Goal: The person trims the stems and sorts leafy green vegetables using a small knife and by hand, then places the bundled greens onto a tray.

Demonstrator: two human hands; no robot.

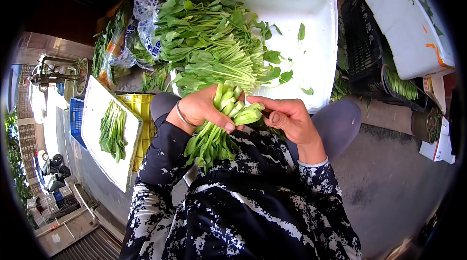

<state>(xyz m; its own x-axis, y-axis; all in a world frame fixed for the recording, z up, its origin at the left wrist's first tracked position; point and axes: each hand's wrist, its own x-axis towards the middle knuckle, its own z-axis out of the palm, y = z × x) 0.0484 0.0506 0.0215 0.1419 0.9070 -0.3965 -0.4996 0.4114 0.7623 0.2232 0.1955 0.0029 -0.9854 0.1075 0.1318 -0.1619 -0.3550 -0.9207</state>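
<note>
My left hand (202, 107) is wrapped round a bunch of leafy greens (209, 146) in front of my chest. The pale stalk ends (233, 102) point up and right, and the leaves hang below the fist. At those stalk ends my right hand (292, 121) is closed, its thumb and forefinger on either side of one thick stalk; its other fingers are partly hidden. Just beyond both hands, a white foam box (316, 26) holds a large pile of leafy greens (209, 41) on its left side, with a few loose leaves (284, 76) on its floor.
To the left, a white foam lid (90, 124) carries another bunch of greens (113, 131), over a yellow crate (141, 107). Plastic bags (146, 22) of vegetables lie behind it. At right stand a black crate (362, 41) and another white foam box (404, 22).
</note>
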